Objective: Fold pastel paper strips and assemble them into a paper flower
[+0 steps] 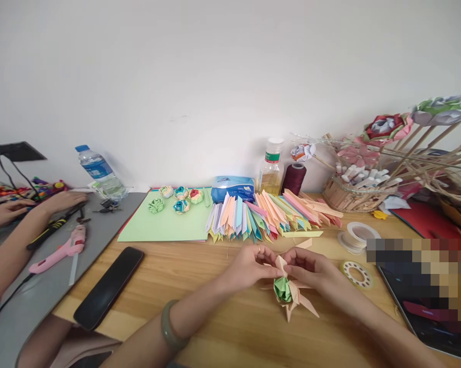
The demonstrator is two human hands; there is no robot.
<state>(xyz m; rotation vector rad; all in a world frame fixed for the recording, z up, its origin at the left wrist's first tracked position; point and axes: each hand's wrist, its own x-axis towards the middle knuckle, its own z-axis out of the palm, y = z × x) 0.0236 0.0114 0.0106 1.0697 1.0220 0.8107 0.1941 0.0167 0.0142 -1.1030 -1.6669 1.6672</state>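
Observation:
Both of my hands meet over a folded paper flower, which has a green middle and pale peach pointed petals spread around it. My left hand pinches a peach petal at the flower's far side, thumb against fingers. From the other side, my right hand closes on the same upright petal. Several peach points stick out toward me and to the right. Just beyond my hands lies a long row of folded paper strips in many colours.
Finished paper flowers lie on green paper. A black phone, tape rolls, a tablet and a basket surround the work area. At left, another person's hands work near a pink glue gun and a water bottle.

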